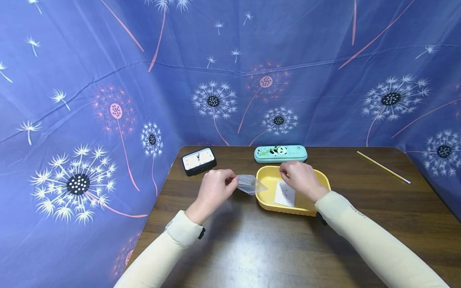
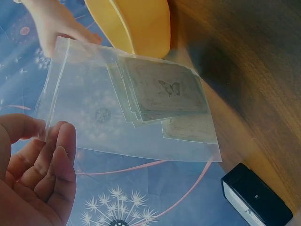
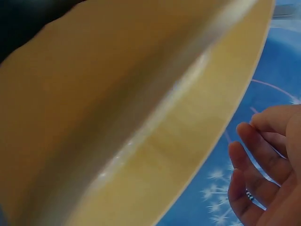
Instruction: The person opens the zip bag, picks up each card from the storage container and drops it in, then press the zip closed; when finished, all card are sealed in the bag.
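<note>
My left hand [image 1: 217, 186] pinches the top edge of a clear zip bag [image 2: 89, 103] between thumb and fingers. Several cards [image 2: 164, 89] lie inside the bag, the front one printed with a butterfly. In the head view the bag's far corner overlaps the left rim of a yellow basket [image 1: 266, 204]. A white card [image 1: 285, 195] with a small grey print lies in that basket. Over the basket hovers my right hand [image 1: 299, 178], its fingers [image 3: 249, 162] loosely bent with nothing visible between them in the right wrist view.
Behind the basket lies a mint panda pencil case [image 1: 280, 154]. A black-framed clock [image 1: 199, 161] stands at the back left, and a yellow pencil [image 1: 383, 167] lies at the right. A blue dandelion-patterned cloth [image 1: 306, 80] hangs along the table's back edge.
</note>
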`<state>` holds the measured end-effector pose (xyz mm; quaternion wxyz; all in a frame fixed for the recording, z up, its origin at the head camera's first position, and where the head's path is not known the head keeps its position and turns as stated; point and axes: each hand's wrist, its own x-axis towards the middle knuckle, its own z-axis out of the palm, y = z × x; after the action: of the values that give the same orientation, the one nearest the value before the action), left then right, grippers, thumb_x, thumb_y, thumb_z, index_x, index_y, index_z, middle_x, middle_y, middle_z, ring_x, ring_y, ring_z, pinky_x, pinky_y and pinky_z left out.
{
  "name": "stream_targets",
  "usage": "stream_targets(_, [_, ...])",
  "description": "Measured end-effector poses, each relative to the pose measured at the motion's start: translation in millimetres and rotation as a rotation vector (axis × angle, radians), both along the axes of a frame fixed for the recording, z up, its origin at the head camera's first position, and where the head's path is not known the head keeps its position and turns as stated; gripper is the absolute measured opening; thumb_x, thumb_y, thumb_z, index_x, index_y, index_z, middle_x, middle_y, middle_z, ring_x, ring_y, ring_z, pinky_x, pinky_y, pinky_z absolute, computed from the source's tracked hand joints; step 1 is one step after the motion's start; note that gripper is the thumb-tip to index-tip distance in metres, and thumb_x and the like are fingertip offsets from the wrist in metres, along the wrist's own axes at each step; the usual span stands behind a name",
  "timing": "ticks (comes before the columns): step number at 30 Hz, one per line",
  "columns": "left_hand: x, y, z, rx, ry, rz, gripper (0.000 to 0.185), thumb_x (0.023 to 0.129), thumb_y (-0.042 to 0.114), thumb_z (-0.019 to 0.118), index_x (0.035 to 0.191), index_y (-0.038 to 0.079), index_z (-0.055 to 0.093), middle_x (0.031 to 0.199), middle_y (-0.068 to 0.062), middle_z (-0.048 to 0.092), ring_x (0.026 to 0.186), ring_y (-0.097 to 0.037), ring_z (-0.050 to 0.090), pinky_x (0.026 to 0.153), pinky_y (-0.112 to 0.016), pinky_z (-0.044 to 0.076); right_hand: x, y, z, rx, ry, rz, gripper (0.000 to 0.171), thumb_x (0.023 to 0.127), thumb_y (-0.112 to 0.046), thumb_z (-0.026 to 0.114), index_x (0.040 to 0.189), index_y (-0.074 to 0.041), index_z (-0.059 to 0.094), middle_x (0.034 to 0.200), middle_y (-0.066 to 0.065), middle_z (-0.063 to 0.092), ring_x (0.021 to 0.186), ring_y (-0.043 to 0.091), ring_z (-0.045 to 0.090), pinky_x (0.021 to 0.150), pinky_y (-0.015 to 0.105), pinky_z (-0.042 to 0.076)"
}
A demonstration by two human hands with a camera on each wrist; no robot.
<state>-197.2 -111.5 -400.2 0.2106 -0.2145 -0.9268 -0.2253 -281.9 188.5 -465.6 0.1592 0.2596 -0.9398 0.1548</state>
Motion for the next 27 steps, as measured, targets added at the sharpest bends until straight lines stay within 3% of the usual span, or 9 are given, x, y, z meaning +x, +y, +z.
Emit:
stream_targets(10, [-0.4,1,-1.5,0.008,-0.013,0.001,0.01,0.092,0.014,0.074,0.083,0.017,0.078,0.071,0.01,0.068,0.057,-0.001,0.054,0.055,-0.025,0.046,-6.7,14,-23.6,0.052,-0.067,-0.011,0.025,0.09,-0.003,0.065,0.071,-0.018,0.06,0.066,-0.004,0.052,0.061,0.016,0.047,0.052,0.036,0.037])
stream_targets(15, [0.0,1,-1.6,0.005,-0.011,0.005,0.011,0.092,0.013,0.074,0.082,0.017,0.078,0.07,0.011,0.067,0.057,-0.002,0.054,0.055,-0.024,0.046,-5.9,20,-31.0,0.092,-0.114,-0.013,0.004,0.086,-0.008,0.076,0.084,-0.009,0.073,0.077,0.002,0.067,0.065,0.019,0.061,0.054,0.042,0.049])
stream_targets(19, [0.0,1,-2.8,0.004,-0.013,0.002,0.012,0.092,0.012,0.073,0.083,0.017,0.078,0.07,0.011,0.067,0.056,-0.002,0.053,0.055,-0.024,0.045,-4.4,24,-34.9,0.133,-0.198,-0.012,0.021,0.084,-0.02,0.086,0.092,-0.006,0.074,0.084,0.005,0.07,0.072,0.022,0.065,0.059,0.044,0.053])
stream_targets(25, [-0.2,1,-4.5,0.008,-0.014,0.0,0.013,0.093,0.013,0.073,0.082,0.018,0.078,0.069,0.012,0.067,0.056,-0.001,0.053,0.055,-0.024,0.045,-2.0,28,-37.6,0.209,-0.301,-0.025,0.056,0.077,-0.046,0.09,0.105,0.0,0.074,0.099,0.012,0.068,0.088,0.031,0.066,0.07,0.049,0.056])
stream_targets(27, [-0.3,1,-4.9,0.009,-0.012,-0.001,0.013,0.093,0.013,0.073,0.082,0.018,0.078,0.07,0.012,0.067,0.056,-0.001,0.053,0.055,-0.024,0.045,-1.5,28,-37.7,0.22,-0.336,-0.034,0.057,0.075,-0.051,0.09,0.097,-0.002,0.073,0.096,0.01,0.064,0.086,0.029,0.063,0.069,0.047,0.054])
